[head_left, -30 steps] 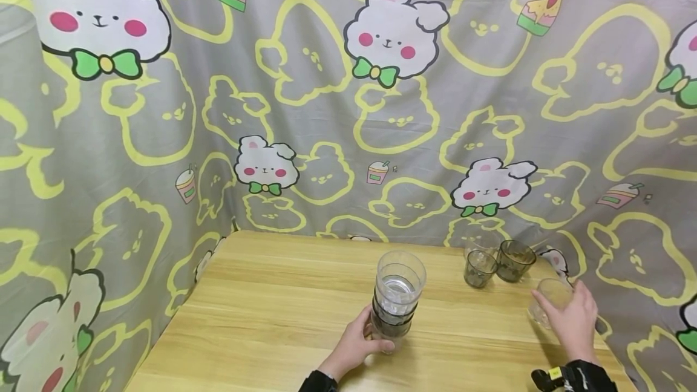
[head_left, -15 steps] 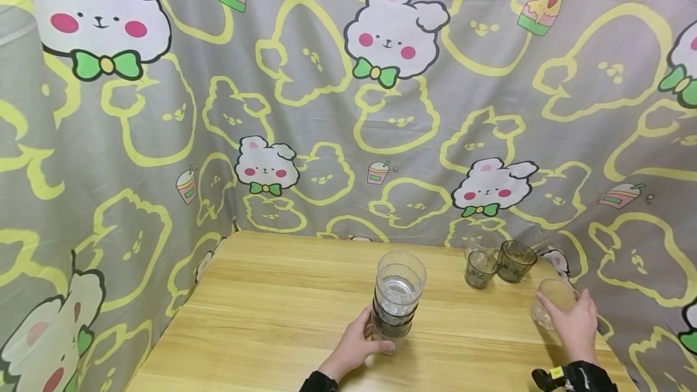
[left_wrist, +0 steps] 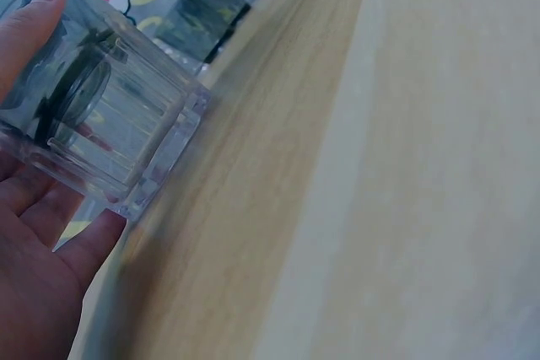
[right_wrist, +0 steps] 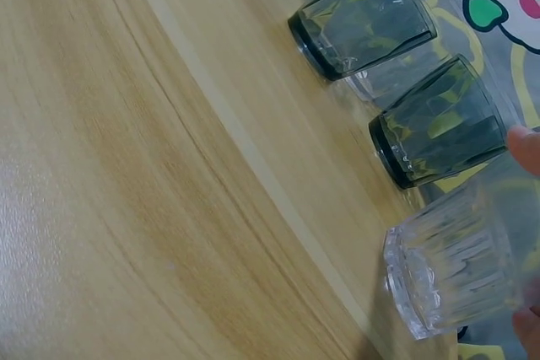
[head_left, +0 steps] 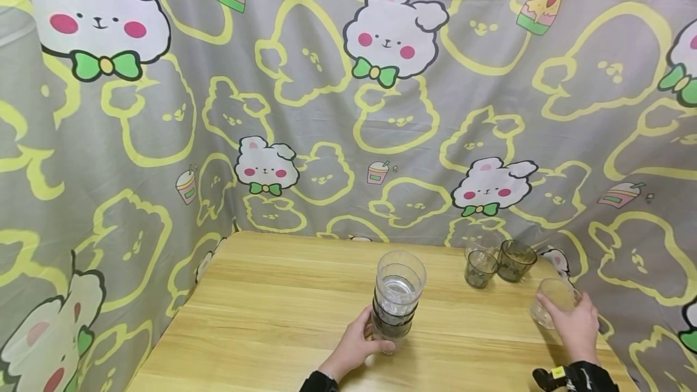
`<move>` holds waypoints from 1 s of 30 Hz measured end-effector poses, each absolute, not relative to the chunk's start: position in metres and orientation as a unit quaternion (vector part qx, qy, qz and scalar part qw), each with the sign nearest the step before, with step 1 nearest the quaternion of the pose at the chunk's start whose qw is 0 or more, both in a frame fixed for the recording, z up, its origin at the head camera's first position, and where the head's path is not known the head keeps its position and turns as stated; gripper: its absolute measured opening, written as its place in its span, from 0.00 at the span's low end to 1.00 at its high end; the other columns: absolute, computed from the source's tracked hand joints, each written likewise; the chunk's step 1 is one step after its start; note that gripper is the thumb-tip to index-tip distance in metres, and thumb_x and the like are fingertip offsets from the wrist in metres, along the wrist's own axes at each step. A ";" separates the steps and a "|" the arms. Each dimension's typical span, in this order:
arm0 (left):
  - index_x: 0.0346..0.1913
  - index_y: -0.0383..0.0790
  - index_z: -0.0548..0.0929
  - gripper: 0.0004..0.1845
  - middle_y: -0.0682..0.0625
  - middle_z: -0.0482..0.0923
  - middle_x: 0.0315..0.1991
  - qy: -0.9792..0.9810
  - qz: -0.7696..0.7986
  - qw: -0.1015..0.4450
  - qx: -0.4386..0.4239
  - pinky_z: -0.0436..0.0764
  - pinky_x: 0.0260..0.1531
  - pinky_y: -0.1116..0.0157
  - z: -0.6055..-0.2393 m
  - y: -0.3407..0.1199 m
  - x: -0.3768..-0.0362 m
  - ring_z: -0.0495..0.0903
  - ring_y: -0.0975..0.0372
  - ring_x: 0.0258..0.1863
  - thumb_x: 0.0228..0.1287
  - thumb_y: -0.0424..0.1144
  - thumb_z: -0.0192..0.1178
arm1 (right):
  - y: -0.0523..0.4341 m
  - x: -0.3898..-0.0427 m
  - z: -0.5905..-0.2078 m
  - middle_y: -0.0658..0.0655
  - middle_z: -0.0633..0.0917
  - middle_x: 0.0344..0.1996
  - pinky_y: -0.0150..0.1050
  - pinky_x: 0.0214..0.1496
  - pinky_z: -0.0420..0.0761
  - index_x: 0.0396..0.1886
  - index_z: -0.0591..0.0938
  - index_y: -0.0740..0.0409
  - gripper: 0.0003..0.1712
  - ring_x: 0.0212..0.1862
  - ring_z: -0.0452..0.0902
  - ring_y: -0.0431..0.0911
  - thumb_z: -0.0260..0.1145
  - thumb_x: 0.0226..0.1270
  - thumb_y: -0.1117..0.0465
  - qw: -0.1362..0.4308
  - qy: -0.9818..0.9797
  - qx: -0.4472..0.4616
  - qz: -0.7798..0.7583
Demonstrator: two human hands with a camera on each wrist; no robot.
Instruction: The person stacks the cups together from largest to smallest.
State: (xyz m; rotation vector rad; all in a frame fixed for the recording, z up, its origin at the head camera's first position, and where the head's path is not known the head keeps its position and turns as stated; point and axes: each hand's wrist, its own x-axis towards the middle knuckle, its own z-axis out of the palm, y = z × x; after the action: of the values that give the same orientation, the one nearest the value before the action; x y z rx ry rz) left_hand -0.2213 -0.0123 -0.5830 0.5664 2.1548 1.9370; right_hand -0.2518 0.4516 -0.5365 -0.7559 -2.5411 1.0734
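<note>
On the wooden table (head_left: 272, 319), the stack of cups (head_left: 396, 301) is gripped at its base by the left hand (head_left: 354, 346); the clear cup (head_left: 552, 307) at the right edge remains grasped by the right hand (head_left: 574, 328), scarcely shifted.

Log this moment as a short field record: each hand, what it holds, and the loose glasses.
left hand: grips the base of the glass stack, which stands on the table
right hand: holds a clear ribbed glass near the table's right edge
dark glasses: two, upright, side by side behind the right hand
backdrop: cartoon-print curtain
</note>
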 end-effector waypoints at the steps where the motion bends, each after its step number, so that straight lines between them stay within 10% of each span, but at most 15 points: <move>1: 0.75 0.50 0.59 0.46 0.46 0.67 0.71 0.726 0.653 0.094 0.191 0.73 0.67 0.67 -0.583 -0.012 -0.221 0.71 0.52 0.67 0.55 0.44 0.72 | 0.451 -0.252 -0.536 0.85 0.52 0.68 0.70 0.72 0.52 0.73 0.41 0.78 0.64 0.69 0.47 0.77 0.65 0.61 0.39 0.139 -0.880 -0.262 0.371; 30: 0.75 0.53 0.58 0.46 0.48 0.68 0.71 0.725 0.654 0.103 0.189 0.72 0.68 0.64 -0.584 -0.013 -0.222 0.72 0.54 0.67 0.55 0.46 0.72 | 0.429 -0.244 -0.516 0.81 0.65 0.64 0.69 0.66 0.60 0.73 0.54 0.74 0.58 0.64 0.60 0.72 0.69 0.59 0.40 0.176 -0.889 -0.211 0.367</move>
State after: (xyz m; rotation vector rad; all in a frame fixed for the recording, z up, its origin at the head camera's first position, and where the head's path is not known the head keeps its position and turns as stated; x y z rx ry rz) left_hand -0.2222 -0.0130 -0.5840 0.5576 2.1403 1.9303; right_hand -0.2436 0.4294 -0.5161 -0.5981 -2.5177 1.0394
